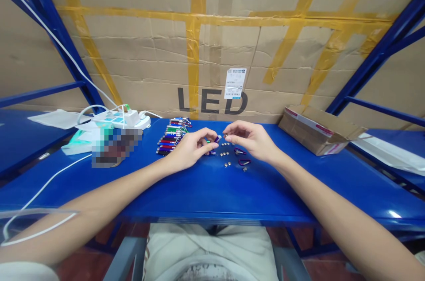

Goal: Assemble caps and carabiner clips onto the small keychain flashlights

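My left hand (190,149) is closed on a small purple flashlight body (218,138), its end pointing toward my other hand. Just right of that end, my right hand (255,141) has thumb and fingers drawn together; whatever is between them is too small to make out. Below and between the hands lie several silver button cells (225,154) in small groups. Purple carabiner clips (244,162) with small end caps rest under my right hand. Left of my left hand, several mini flashlights (166,142) in black, red, blue, green and silver lie in a stacked row, partly hidden by the hand.
A white power strip (116,118) with cables stands at the left back, beside a green-and-white packet (79,139) and a blurred-out item (117,150). An open cardboard box (318,132) sits at the right. A large taped carton (149,64) walls off the blue table's (212,197) back.
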Motion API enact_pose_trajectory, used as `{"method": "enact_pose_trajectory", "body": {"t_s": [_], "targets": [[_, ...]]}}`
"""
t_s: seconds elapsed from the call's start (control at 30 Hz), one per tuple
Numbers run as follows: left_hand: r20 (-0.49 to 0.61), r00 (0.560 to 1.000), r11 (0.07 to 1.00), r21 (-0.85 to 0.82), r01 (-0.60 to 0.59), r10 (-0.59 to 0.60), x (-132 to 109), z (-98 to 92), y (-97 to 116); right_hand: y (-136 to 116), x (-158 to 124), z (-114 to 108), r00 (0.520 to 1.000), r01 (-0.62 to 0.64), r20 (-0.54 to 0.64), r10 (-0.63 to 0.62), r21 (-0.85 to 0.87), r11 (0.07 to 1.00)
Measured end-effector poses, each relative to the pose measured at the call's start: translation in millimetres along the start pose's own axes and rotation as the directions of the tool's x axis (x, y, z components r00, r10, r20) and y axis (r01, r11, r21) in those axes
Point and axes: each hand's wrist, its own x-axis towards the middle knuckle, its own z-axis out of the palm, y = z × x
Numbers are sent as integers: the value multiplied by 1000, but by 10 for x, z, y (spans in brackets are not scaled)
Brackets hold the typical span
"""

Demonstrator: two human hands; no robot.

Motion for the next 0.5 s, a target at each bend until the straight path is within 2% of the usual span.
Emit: {"method": "enact_pose_trajectory", "body": {"t_s": [0.17,0.33,0.5], "targets": [[7,999,997,63,-40,40,-8,13,42,-40,-25,31,999,34,-34,-36,-55,998],[-8,999,994,101,-46,47,-5,9,49,-123,-34,58,1000,5,22,-6,26,1000],[-8,999,991,123,-50,52,-6,19,39,-121,-29,76,1000,-10,21,9,55,998]]}}
